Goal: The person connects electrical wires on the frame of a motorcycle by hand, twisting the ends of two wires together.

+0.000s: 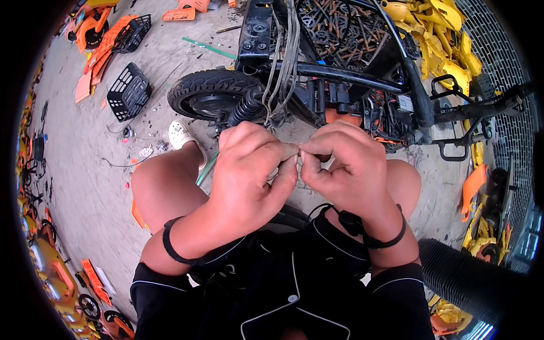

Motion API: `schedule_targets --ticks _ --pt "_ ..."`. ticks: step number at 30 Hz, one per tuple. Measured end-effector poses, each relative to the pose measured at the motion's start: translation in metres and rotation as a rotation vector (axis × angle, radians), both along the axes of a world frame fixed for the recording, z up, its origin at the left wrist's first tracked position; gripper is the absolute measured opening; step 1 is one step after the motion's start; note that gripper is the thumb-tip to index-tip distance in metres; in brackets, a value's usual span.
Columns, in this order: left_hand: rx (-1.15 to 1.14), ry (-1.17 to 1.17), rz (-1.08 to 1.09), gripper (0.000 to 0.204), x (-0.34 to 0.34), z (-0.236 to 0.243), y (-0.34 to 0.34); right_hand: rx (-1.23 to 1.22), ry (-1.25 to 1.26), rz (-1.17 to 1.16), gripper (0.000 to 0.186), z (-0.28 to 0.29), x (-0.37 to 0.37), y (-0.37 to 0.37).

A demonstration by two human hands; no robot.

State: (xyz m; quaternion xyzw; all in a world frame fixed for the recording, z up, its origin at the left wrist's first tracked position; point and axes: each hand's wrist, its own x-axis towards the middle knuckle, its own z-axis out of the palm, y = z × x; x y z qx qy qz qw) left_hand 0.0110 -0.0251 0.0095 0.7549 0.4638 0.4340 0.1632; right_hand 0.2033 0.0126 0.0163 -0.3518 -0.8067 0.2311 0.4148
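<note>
My left hand (pixel 247 173) and my right hand (pixel 349 167) meet in front of me above my knees. Thumb and forefinger of each are pinched, and the fingertips almost touch. Whatever lies between them is too small or too covered to name. Just beyond my knuckles a bundle of grey cables (pixel 290 54) hangs over a stripped scooter's black frame (pixel 345 75); its lower end reaches down close behind my hands. The scooter's rear wheel (pixel 212 95) and a black coil-spring shock absorber (pixel 247 105) are beyond my left hand.
Rusty bolts and metal bits (pixel 345 28) fill a container at the back. Yellow panels (pixel 447 45) are heaped far right. Black plastic baskets (pixel 129 92) and orange panels (pixel 105 54) lie on the concrete floor at left. A black ribbed object (pixel 464 272) stands at near right.
</note>
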Motion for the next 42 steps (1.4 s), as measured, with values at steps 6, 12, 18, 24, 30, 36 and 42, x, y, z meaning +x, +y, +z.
schedule_targets --ticks 6,12,18,24,30,36,42 --pt "-0.035 -0.065 0.011 0.017 -0.001 -0.004 0.002 -0.263 0.067 0.069 0.015 0.006 0.007 0.003" --pt "-0.015 -0.017 0.016 0.016 -0.001 -0.002 0.002 -0.175 -0.010 0.060 0.016 0.004 0.007 0.003" --pt "-0.006 -0.034 -0.002 0.017 -0.001 0.001 0.000 -0.104 0.010 0.022 0.019 0.006 -0.001 -0.002" --pt "-0.034 -0.060 -0.027 0.016 -0.002 0.003 0.000 -0.175 0.040 0.004 0.016 0.005 -0.001 -0.004" --pt "-0.097 -0.151 -0.002 0.014 -0.003 -0.004 0.001 -0.287 0.135 0.135 0.015 0.000 0.008 0.006" --pt "-0.087 -0.070 0.018 0.012 -0.004 -0.002 0.002 -0.241 0.061 0.073 0.016 0.004 0.005 0.002" --pt "-0.048 -0.038 0.015 0.013 -0.002 0.000 0.000 -0.099 0.008 0.018 0.017 0.005 -0.001 -0.002"
